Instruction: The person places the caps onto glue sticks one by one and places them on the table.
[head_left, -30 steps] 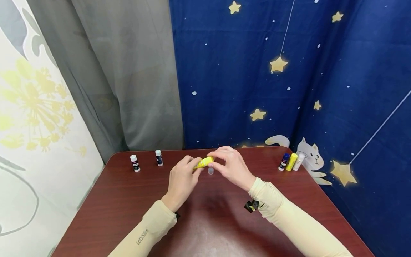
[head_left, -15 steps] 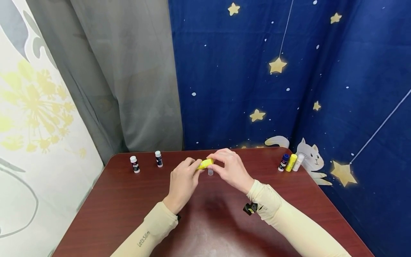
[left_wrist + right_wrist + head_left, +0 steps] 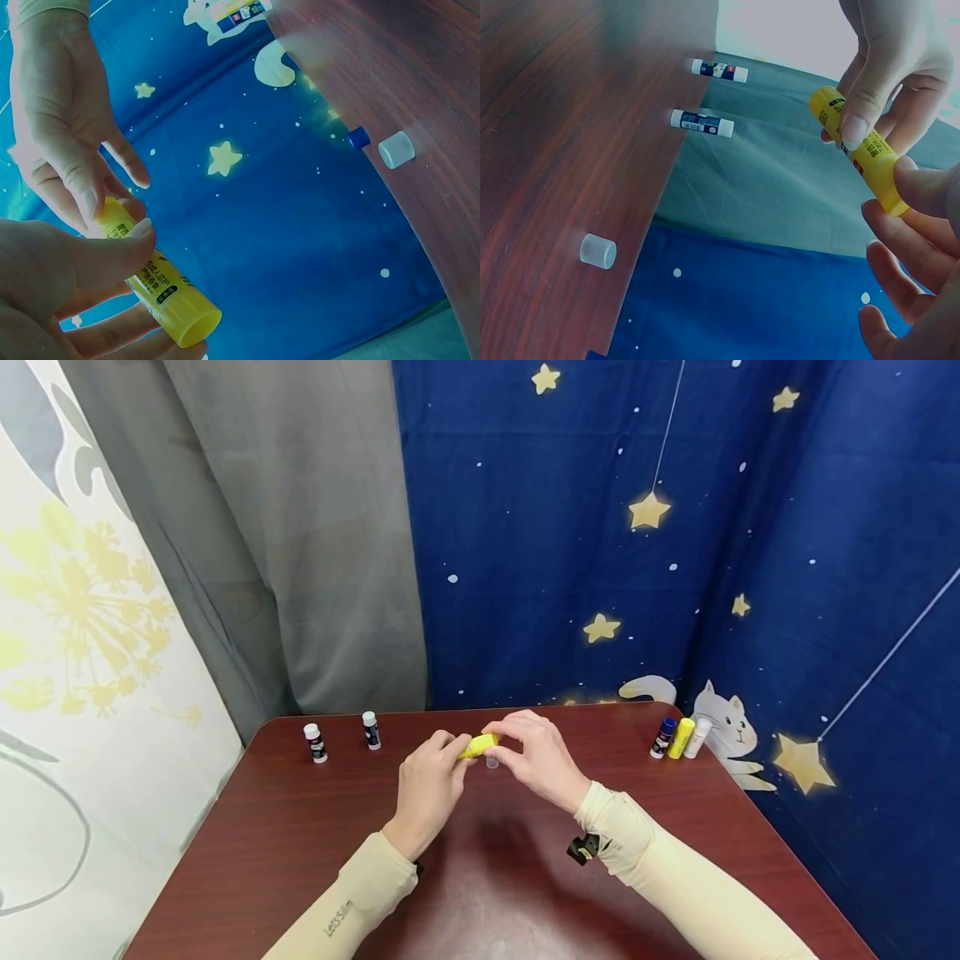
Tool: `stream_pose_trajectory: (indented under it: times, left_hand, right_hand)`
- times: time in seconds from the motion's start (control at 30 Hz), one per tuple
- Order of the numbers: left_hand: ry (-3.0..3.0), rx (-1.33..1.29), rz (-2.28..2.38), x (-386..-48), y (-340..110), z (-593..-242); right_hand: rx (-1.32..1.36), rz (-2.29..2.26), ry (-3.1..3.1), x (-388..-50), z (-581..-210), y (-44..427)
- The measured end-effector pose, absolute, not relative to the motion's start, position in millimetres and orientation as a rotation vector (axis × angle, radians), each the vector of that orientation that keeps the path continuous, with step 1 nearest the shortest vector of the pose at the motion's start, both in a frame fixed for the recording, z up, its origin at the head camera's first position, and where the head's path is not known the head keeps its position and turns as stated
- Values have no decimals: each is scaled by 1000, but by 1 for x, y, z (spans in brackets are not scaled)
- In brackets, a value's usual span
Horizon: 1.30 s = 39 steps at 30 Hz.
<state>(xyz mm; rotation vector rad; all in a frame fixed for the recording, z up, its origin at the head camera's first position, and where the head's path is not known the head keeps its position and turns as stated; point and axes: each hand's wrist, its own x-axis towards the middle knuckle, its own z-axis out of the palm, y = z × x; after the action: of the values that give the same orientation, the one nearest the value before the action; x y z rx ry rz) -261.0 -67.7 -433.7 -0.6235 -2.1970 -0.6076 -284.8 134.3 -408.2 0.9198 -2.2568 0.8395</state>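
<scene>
A yellow glue stick (image 3: 478,745) is held above the table between both hands. My left hand (image 3: 429,785) grips its body, the thumb lying across the printed label in the left wrist view (image 3: 171,294). My right hand (image 3: 542,756) pinches the other end with thumb and fingertips. In the right wrist view, the yellow tube (image 3: 871,159) slants between the two hands. Below it, a translucent cap (image 3: 598,251) stands on the table, partly hidden behind the right fingers in the head view. A blue cap (image 3: 358,138) lies beside the translucent one in the left wrist view.
Two white-capped glue sticks (image 3: 315,743) (image 3: 371,730) stand at the table's back left. A blue-capped stick (image 3: 662,738), a yellow stick (image 3: 681,739) and a white stick (image 3: 697,738) stand together at the back right. Curtains hang behind the table (image 3: 300,827).
Both hands have shifted very slightly in the head view, still holding the yellow glue stick. The standing sticks have not moved on the table.
</scene>
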Motion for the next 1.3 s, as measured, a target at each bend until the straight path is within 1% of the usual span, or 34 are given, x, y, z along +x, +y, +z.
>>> stream_pose_trajectory:
  times: [0.53, 0.97, 1.3]
  left_hand:
    - [-2217, -572, -651, -264, -73, -427]
    - [-2226, -524, -654, -265, -81, -427]
    - [-2178, -506, -669, -267, -85, -428]
  right_hand:
    - [943, 794, -2230, -287, -391, 142]
    - [866, 749, -2267, -291, -379, 164]
    - [787, 686, -2318, -301, -374, 196]
